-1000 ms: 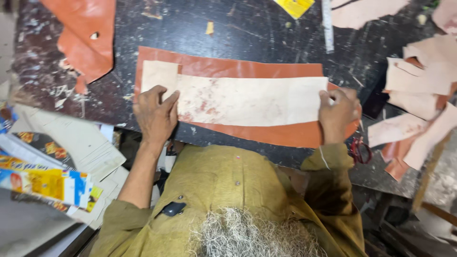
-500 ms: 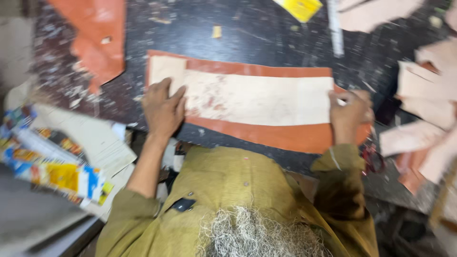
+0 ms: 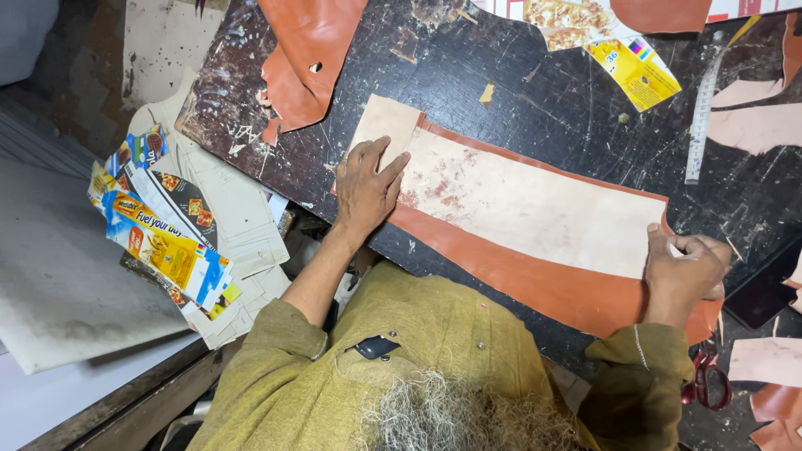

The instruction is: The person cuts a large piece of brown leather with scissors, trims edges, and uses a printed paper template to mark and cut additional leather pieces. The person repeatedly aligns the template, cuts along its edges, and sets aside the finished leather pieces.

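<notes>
Dark scratched worktable [image 3: 535, 108], paint-flecked, cluttered at its far and right edges; bare patch above the work. Long pale cream paper pattern [image 3: 535, 205] lies flat on a longer orange-brown leather strip [image 3: 535, 284], both running diagonally near the front edge. Left hand [image 3: 365, 185] rests flat, fingers spread, on the pattern's left end. Right hand [image 3: 685, 271] sits curled at the right end; can't tell what it pinches. Stacked flattened cardboard cartons [image 3: 167, 242] overhang left.
</notes>
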`<state>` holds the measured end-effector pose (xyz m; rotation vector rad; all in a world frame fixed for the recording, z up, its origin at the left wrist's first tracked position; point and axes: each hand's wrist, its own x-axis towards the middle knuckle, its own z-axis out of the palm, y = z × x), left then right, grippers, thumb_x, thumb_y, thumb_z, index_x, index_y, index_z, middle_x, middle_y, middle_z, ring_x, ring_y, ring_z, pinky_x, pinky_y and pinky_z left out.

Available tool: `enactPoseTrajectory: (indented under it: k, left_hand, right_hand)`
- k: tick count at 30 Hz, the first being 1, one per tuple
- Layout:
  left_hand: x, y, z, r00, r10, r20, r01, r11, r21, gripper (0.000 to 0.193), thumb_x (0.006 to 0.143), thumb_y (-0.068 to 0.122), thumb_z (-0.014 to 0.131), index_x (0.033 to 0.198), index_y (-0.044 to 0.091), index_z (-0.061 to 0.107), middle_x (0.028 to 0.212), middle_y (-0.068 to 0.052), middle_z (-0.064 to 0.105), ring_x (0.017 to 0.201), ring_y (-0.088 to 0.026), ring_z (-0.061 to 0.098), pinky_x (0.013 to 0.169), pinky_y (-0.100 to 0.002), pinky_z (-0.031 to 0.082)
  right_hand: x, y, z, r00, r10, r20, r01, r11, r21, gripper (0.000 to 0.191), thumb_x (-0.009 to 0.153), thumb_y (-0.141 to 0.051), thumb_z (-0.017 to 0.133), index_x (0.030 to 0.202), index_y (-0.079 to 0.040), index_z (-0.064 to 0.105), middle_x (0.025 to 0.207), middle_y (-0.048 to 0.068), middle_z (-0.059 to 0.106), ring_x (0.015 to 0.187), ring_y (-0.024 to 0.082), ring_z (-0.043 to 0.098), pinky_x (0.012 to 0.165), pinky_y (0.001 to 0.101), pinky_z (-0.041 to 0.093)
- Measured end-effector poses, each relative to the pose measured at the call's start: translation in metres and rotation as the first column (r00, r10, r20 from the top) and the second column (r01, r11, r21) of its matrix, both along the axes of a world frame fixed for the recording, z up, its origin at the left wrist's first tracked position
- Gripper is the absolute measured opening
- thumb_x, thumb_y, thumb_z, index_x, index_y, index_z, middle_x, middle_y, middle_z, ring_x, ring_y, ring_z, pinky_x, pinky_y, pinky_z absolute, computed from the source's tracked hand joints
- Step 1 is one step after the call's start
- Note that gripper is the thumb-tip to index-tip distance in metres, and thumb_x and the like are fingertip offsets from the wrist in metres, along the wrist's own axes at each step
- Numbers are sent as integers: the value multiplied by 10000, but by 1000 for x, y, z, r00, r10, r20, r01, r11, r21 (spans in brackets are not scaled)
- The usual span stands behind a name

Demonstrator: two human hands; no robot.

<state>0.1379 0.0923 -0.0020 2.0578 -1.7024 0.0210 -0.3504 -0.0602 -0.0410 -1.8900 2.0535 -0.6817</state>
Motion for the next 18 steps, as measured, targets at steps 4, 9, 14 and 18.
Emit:
enactPoseTrajectory:
  k: [4, 9, 14, 18]
  left_hand:
    - [1, 1, 0, 1000, 1, -16, -1, 1000, 12, 342, 911, 217, 739, 1252, 247, 738, 1409, -88, 569, 1281, -318, 508, 943, -506, 420]
    - [2, 5, 1, 1000, -8, -9, 8, 1000, 5, 363, 891, 200, 727, 1251, 244, 740, 1415, -92, 569, 1287, -325, 507, 952, -507, 422]
    - [-2, 11, 4, 1000, 5, 8, -5, 1000, -4, 360, 894, 207, 717, 1252, 243, 742, 1407, -82, 575, 1289, -319, 510, 964, -511, 422]
    - [-4, 9, 6, 1000, 18, 19, -18, 1000, -2, 386, 878, 216, 713, 1263, 194, 731, 1388, -89, 583, 1277, -328, 512, 959, -524, 412]
  right_hand:
    - [-1, 0, -1, 1000, 19, 1, -19, 1000, -1, 350, 939, -334, 891, 812, -44, 741, 1294, 70, 534, 1322, 319, 393, 1095, 603, 152]
    - [-6, 0, -3, 998, 46, 45, -45, 999, -7, 343, 908, -336, 909, 841, -43, 744, 1298, 65, 536, 1313, 304, 413, 1117, 567, 206]
    - [-7, 1, -3, 998, 52, 40, -52, 998, -21, 342, 880, -348, 920, 830, -58, 747, 1256, 57, 539, 1307, 294, 425, 1120, 563, 229]
    - [-7, 2, -4, 998, 52, 21, -51, 998, -31, 346, 881, -351, 926, 815, -59, 752, 1295, 57, 541, 1312, 305, 414, 1112, 582, 200]
